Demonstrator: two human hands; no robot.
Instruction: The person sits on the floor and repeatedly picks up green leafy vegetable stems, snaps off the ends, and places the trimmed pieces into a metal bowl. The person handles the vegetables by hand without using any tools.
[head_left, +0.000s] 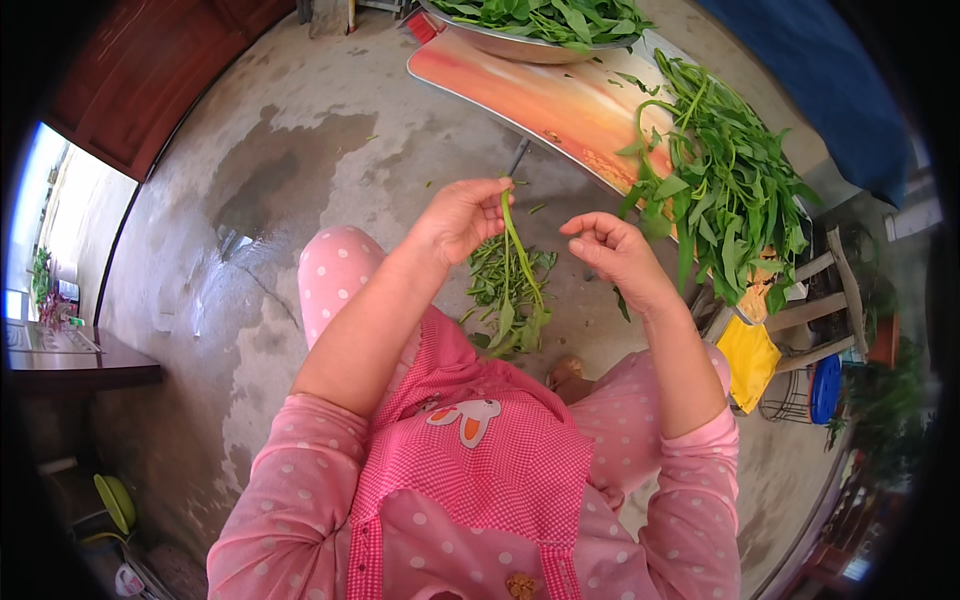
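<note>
My left hand (469, 217) pinches the upper end of a green leafy stem (517, 247), which hangs down towards my apron. To its right, my right hand (607, 244) is raised with its fingers curled; whether something small sits between thumb and forefinger cannot be told. Beneath the held stem, a pile of cut stems and leaves (491, 277) lies on the floor. A large heap of long-stemmed leafy greens (727, 187) covers the right end of the orange-patterned table (480, 67). At the table's far side stands a metal basin (525, 49) full of picked greens.
Wet patches mark the concrete floor (262, 172), with small stem bits scattered on it. A wooden chair (814, 311) with a yellow cloth (748, 360) stands at the right, near a blue round lid (825, 388). A dark table (82, 367) is at the far left.
</note>
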